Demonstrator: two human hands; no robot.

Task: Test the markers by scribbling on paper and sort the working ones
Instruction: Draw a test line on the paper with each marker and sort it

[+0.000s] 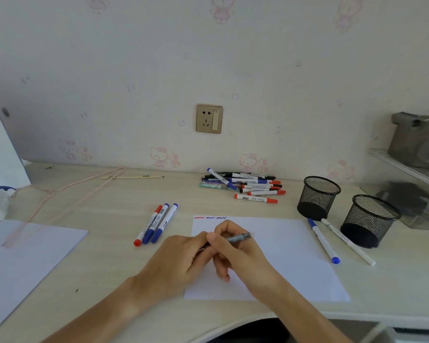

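desk [114, 209]: pale matt woodgrain | cups [318, 198]: black wire mesh | paper [290, 256]: matt white

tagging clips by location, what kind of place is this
Most likely a desk at home, perhaps in a child's room: cartoon-cat wallpaper behind a pale desk, a wall socket, and stationery laid out, a pile of markers and two mesh pen cups.

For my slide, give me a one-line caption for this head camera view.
Both hands, left and right, grip a marker over scribbled paper.
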